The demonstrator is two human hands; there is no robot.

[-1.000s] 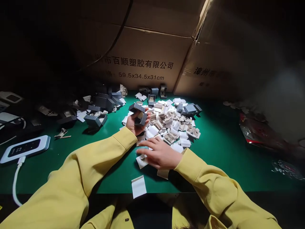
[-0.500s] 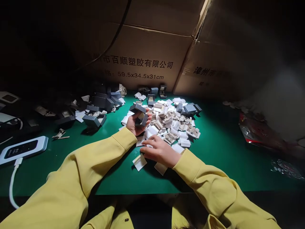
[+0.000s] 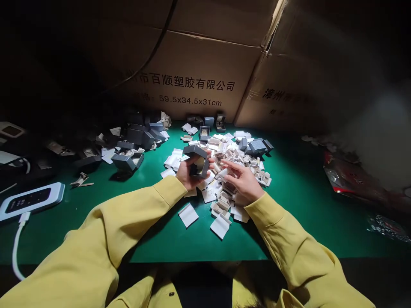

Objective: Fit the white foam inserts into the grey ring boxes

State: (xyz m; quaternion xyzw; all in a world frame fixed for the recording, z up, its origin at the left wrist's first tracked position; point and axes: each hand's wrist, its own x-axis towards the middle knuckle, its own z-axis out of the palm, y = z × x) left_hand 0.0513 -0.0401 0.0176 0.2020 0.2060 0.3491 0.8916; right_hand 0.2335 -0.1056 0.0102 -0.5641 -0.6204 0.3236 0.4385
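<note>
A small dark jewelry box (image 3: 194, 151), its lid tilted up, is gripped in my left hand (image 3: 185, 176); a pale inside shows in part. My right hand (image 3: 243, 181) is just right of the box, over a pile of beige folded card inserts (image 3: 236, 155) and white paper slips. Its fingers are apart, with nothing visible between them. Nearer to me, single white slips (image 3: 188, 215) and another folded slip (image 3: 221, 226) lie on the green table.
Several more dark boxes (image 3: 136, 136) are heaped at the left, and others (image 3: 257, 146) sit right of the pile. A white device with a cable (image 3: 34, 199) lies at the left. Cardboard cartons (image 3: 195, 64) stand behind. A red plastic packet (image 3: 345, 175) is at the right.
My left hand has moved slightly right with the jewelry box. My right hand has moved right and away from me, from the near slips to over the beige inserts.
</note>
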